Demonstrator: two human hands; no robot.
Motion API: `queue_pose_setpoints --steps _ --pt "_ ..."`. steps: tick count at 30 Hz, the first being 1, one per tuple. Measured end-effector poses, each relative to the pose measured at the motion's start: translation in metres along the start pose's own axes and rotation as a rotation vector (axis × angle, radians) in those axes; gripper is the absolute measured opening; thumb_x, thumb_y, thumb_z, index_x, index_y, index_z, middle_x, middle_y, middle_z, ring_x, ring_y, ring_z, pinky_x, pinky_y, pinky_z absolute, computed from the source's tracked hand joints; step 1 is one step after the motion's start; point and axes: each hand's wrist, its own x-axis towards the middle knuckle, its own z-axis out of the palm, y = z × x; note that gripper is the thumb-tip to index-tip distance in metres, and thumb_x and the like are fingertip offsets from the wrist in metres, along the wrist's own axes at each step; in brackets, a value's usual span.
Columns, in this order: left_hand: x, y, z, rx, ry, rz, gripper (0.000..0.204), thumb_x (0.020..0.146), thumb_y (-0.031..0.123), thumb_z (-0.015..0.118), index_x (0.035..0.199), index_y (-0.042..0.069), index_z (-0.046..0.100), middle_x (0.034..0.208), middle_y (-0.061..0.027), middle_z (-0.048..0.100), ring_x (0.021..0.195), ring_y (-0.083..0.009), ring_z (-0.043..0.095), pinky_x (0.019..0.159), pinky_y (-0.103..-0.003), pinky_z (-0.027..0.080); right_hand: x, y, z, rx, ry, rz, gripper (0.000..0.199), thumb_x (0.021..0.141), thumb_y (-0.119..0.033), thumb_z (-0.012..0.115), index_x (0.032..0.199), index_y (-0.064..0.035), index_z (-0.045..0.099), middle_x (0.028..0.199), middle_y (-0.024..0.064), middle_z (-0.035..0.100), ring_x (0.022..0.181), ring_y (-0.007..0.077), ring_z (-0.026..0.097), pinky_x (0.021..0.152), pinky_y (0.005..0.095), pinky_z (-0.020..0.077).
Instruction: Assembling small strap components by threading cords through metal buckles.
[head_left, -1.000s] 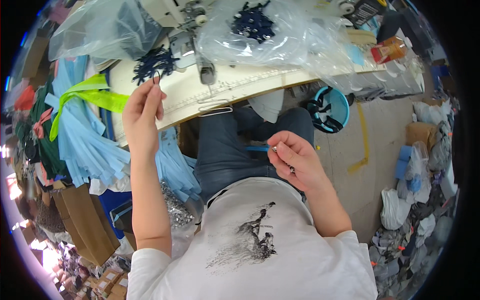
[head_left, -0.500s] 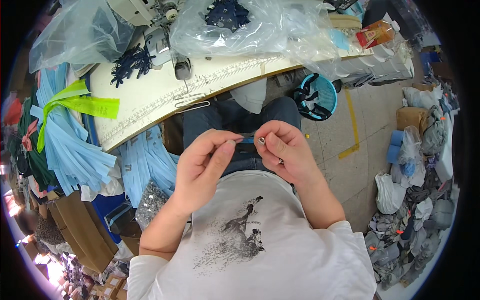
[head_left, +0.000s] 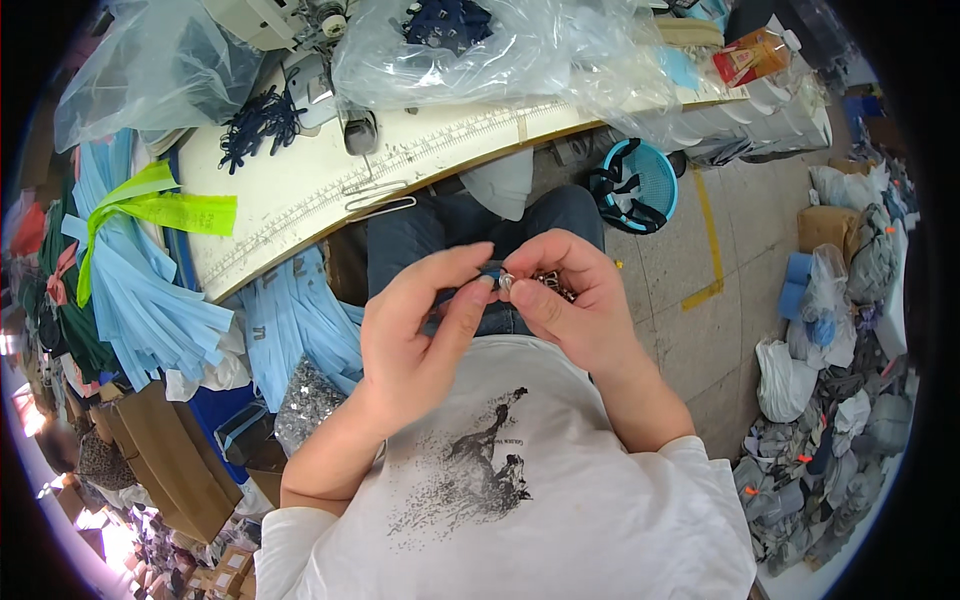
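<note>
In front of my lap both hands meet, their fingertips almost touching. My left hand (head_left: pixel 415 330) is closed in a pinch on a thin blue strip (head_left: pixel 491 270), most of it hidden by the fingers. Between thumb and forefinger, my right hand (head_left: pixel 580 305) holds a small silvery metal fitting (head_left: pixel 506 282) against the strip's end. Several more small metal fittings (head_left: pixel 552 284) are gathered in the right hand's curled fingers. Whether the strip passes through the fitting, I cannot tell.
A white sewing table (head_left: pixel 420 150) with a ruler edge stands ahead, bearing plastic bags (head_left: pixel 460 75), dark blue straps (head_left: pixel 260 125) and a bottle (head_left: pixel 755 57). Light blue strips (head_left: pixel 150 270) hang at left. A blue basket (head_left: pixel 655 190) stands on the floor; bagged goods (head_left: pixel 820 450) pile up at right.
My hands have come closer together, and the metal fitting now meets the blue strip. The right hand has turned, so more metal fittings show in it.
</note>
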Motion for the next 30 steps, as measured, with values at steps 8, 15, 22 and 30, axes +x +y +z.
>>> queue_pose_setpoints --steps 8,15,22,30 --pt "0.011 0.004 -0.009 0.353 -0.113 0.315 0.021 0.078 -0.010 0.068 0.097 -0.002 0.065 0.086 -0.0109 0.063 0.070 -0.0196 0.060 0.058 -0.025 0.048 0.000 0.002 -0.004 0.060 0.008 0.029 0.015 0.093 -0.007 0.061 0.107 -0.0022 0.059 0.086 -0.0007 0.063 0.057 -0.0014 0.044 0.046 0.0147 0.0312" --pt "0.010 0.007 -0.010 0.379 -0.087 0.345 0.017 0.077 -0.010 0.068 0.092 -0.002 0.063 0.084 -0.0107 0.062 0.068 -0.0194 0.058 0.056 -0.026 0.045 0.000 0.003 -0.004 0.038 0.083 0.015 0.014 0.092 -0.005 0.062 0.105 -0.0012 0.060 0.085 -0.0001 0.064 0.055 -0.0014 0.043 0.045 0.0148 0.0299" --pt "0.010 0.002 -0.009 0.379 -0.088 0.366 0.014 0.079 -0.007 0.067 0.091 -0.002 0.062 0.084 -0.0105 0.062 0.069 -0.0190 0.058 0.058 -0.026 0.045 -0.001 0.004 0.000 -0.011 0.035 -0.034 0.015 0.088 -0.002 0.067 0.102 -0.0018 0.062 0.084 -0.0020 0.062 0.063 -0.0010 0.048 0.053 0.0151 0.0373" --pt "0.009 0.000 -0.007 0.404 -0.025 0.353 0.014 0.077 -0.004 0.071 0.089 0.000 0.065 0.082 -0.0098 0.064 0.069 -0.0206 0.059 0.058 -0.027 0.045 0.002 0.012 0.000 -0.308 0.090 -0.263 0.014 0.083 -0.002 0.072 0.097 -0.0032 0.066 0.087 -0.0022 0.063 0.069 -0.0001 0.051 0.058 0.0163 0.0401"
